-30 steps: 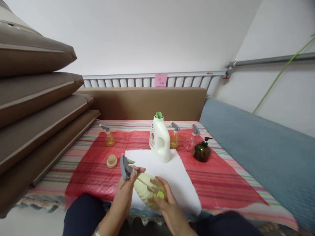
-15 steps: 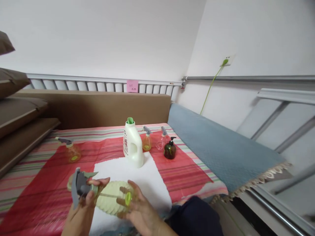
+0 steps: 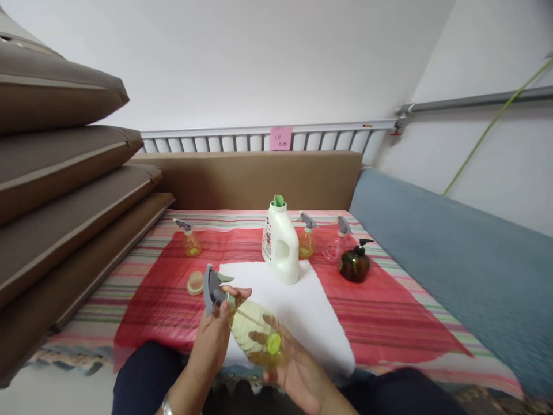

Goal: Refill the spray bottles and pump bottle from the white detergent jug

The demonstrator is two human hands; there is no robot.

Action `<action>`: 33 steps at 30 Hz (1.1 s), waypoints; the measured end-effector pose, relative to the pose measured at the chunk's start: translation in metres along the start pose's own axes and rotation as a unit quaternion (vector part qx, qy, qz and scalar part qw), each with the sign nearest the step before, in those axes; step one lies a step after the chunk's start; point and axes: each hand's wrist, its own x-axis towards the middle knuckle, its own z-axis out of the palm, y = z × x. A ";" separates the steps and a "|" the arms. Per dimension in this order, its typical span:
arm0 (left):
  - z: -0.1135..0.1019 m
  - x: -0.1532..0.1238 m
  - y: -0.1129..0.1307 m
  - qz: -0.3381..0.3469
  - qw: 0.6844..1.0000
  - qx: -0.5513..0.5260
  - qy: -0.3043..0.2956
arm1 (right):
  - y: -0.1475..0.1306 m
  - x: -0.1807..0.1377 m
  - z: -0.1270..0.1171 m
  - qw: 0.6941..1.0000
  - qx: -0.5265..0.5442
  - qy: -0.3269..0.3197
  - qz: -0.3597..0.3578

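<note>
A yellow-tinted, see-through spray bottle [image 3: 248, 328] is held in the air at the lower middle of the frame, tilted so that its grey spray head [image 3: 212, 290] points to the upper left and its base to the lower right. A thin tube shows inside it. The left hand [image 3: 215, 331], a silver bracelet [image 3: 166, 404] at its wrist, has its fingers closed around the bottle's neck, just under the spray head. The right hand [image 3: 300, 369] is at the base; its fingers are spread and show through the clear wall, touching the bottle, though whether they grip or only support it I cannot tell.

Underneath lies a white cloth [image 3: 317, 325], over a red sheet [image 3: 162, 302] and a striped cloth [image 3: 101, 302]. Near the middle of the frame stands a white jug [image 3: 276, 230] with a green piece [image 3: 279, 201] in its mouth. To its right are a yellow sprayer [image 3: 306, 245], a pinkish clear sprayer [image 3: 333, 249] and a dark pump bottle [image 3: 354, 267]. Left of centre stand another yellow sprayer [image 3: 192, 245] and, nearer the hands, a pale round cap [image 3: 196, 282]. Brown cushions [image 3: 71, 187] are stacked along the left edge.
</note>
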 end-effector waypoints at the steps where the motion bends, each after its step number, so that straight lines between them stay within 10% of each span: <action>1: 0.001 0.000 0.000 0.003 1.000 -0.007 0.002 | 0.000 0.000 0.001 1.000 -0.009 0.015 -0.024; 6: 0.002 0.002 -0.001 0.012 0.998 -0.027 0.059 | 0.000 -0.001 0.007 0.987 -0.037 0.089 -0.129; 12: 0.004 0.001 -0.004 0.000 0.998 -0.037 0.055 | 0.006 0.001 0.000 0.999 0.017 0.024 0.038; 26: -0.021 0.058 0.042 0.031 0.993 0.074 0.086 | -0.001 -0.027 -0.064 0.989 0.059 0.137 -0.008; 33: -0.032 0.115 0.024 -0.052 0.839 0.539 0.059 | 0.000 -0.049 -0.094 0.983 0.081 0.166 -0.010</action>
